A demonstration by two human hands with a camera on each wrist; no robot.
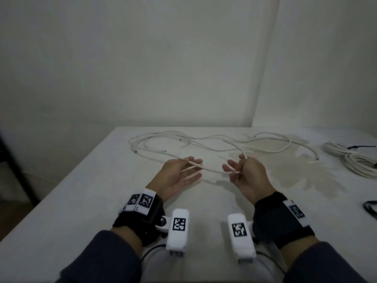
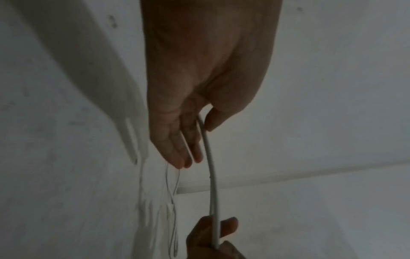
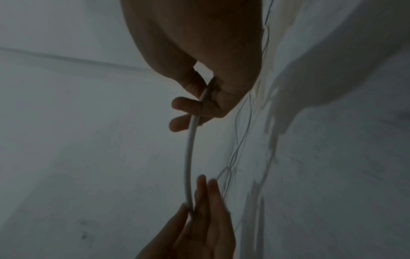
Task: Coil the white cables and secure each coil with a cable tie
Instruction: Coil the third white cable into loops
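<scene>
One white cable [image 1: 212, 170] spans the gap between my two hands, a little above the white table [image 1: 91, 201]. My left hand [image 1: 193, 167] pinches it between the thumb and nearly straight fingers [image 2: 177, 150]; the cable [image 2: 211, 184] runs on toward the other hand. My right hand [image 1: 234, 170] has its fingers [image 3: 186, 105] curled round the same cable [image 3: 188, 157]. Behind the hands, the rest of the loose white cables [image 1: 163, 139] lie sprawled in wide loops across the back of the table.
Two bundles of coiled white cable [image 1: 350, 160] lie at the right edge, with a black cable tie [image 1: 361, 147] sticking out of one. A black looped thing [image 1: 371, 209] shows at the far right. A damp-looking stain [image 1: 295, 176] marks the table. Walls close off the back and right.
</scene>
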